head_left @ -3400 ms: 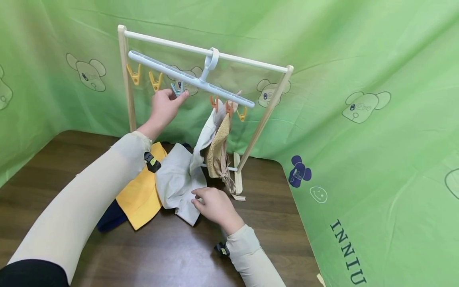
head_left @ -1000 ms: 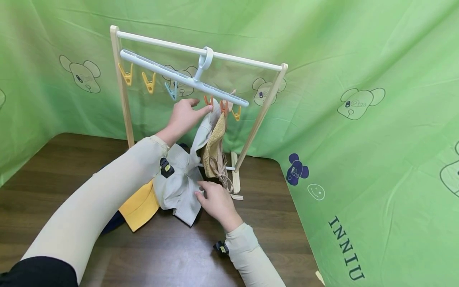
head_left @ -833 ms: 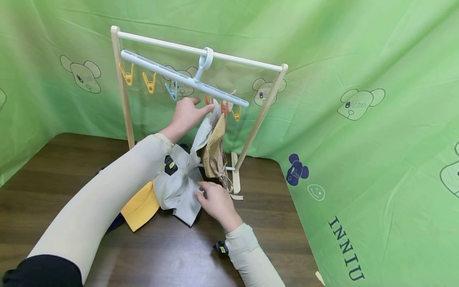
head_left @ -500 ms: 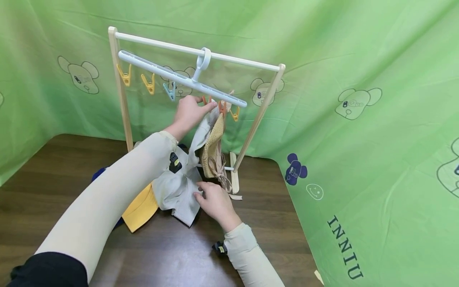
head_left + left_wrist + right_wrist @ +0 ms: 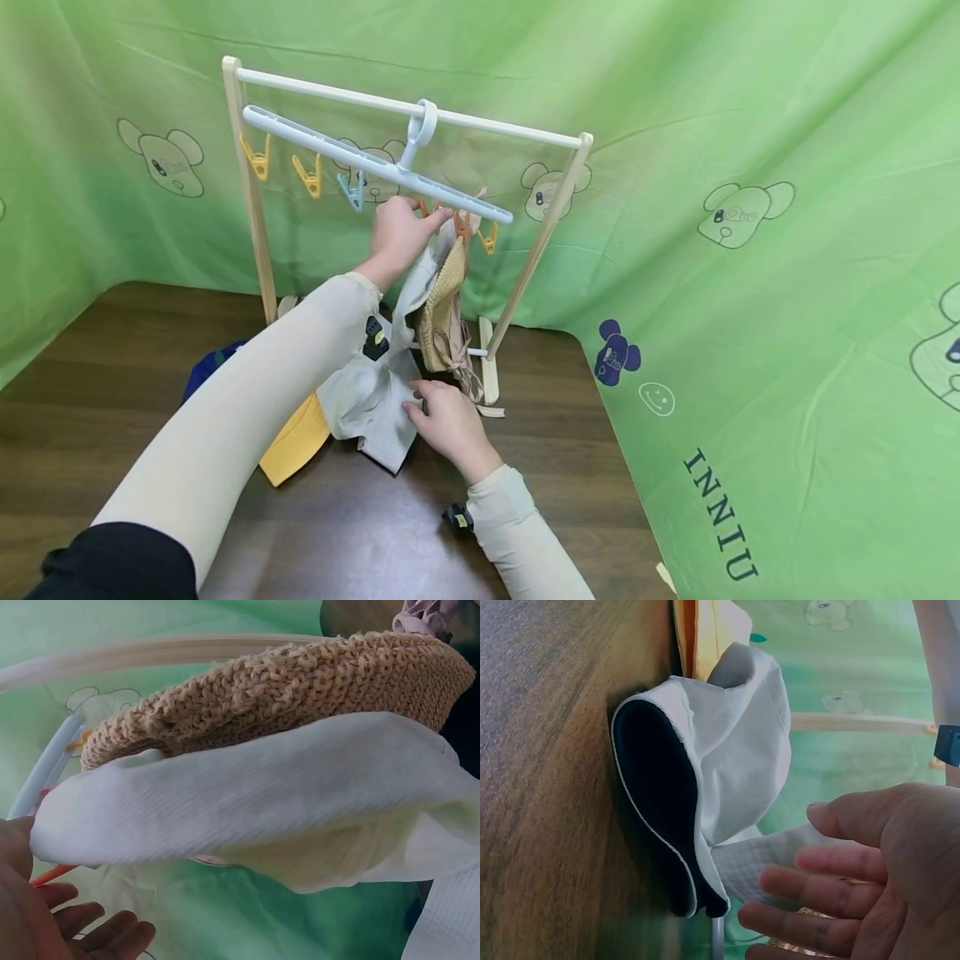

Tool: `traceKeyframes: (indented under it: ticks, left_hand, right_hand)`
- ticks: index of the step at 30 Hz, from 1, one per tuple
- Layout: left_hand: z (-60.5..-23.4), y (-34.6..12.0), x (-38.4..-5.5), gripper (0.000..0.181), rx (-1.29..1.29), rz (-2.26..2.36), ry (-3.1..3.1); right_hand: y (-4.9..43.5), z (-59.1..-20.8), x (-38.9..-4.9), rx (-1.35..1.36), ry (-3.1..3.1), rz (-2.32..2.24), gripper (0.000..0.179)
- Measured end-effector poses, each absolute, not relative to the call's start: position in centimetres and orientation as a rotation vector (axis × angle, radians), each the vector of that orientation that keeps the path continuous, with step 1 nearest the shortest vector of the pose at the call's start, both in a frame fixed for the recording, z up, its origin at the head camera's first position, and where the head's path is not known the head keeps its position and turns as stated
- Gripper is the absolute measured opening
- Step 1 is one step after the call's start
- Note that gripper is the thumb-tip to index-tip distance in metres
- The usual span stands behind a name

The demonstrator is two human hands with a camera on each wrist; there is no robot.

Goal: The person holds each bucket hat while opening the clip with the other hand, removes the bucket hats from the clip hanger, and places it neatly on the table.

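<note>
My left hand [image 5: 401, 233] is up at the hanger, its thumb and forefinger pinching an orange clothespin [image 5: 56, 874] beside a hanging white hat [image 5: 202, 810]. Its other fingers spread loosely below. A tan knitted hat [image 5: 442, 304] hangs just to the right from a second orange clothespin [image 5: 462, 225]. Lower down, my right hand [image 5: 453, 425] hovers with loosely bent, parted fingers and holds nothing. Beside it on the table is a light grey hat with dark lining [image 5: 742, 750]. A pale blue hanger [image 5: 375, 162] hooks over the rack's white bar [image 5: 337, 93].
Two yellow clothespins [image 5: 307, 176] and a blue clothespin [image 5: 351, 192] hang at left, another yellow clothespin [image 5: 489, 238] at right. A yellow hat [image 5: 296, 437] and a blue item [image 5: 210, 367] lie partly under my left arm. Green printed cloth [image 5: 750, 333] surrounds the brown table [image 5: 337, 533].
My left hand left the blue clothespin, moved right to the orange clothespin at the white hat, and its fingers closed onto it. My right hand has stayed nearly still.
</note>
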State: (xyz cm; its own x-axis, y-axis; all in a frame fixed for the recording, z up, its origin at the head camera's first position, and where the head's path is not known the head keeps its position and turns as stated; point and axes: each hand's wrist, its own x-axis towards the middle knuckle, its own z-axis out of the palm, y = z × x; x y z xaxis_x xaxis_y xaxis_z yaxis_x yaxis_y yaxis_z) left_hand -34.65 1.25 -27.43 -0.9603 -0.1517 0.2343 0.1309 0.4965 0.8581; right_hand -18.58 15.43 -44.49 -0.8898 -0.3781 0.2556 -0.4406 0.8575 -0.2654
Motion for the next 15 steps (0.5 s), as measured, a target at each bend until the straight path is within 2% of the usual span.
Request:
traceKeyframes:
  ticks: [15]
  left_hand:
    - [-27.50, 1.59, -34.58, 0.053, 0.038, -1.478, -2.400]
  right_hand:
    - [15.05, -44.87, -18.78, 0.563, -2.870, 0.571, 0.041]
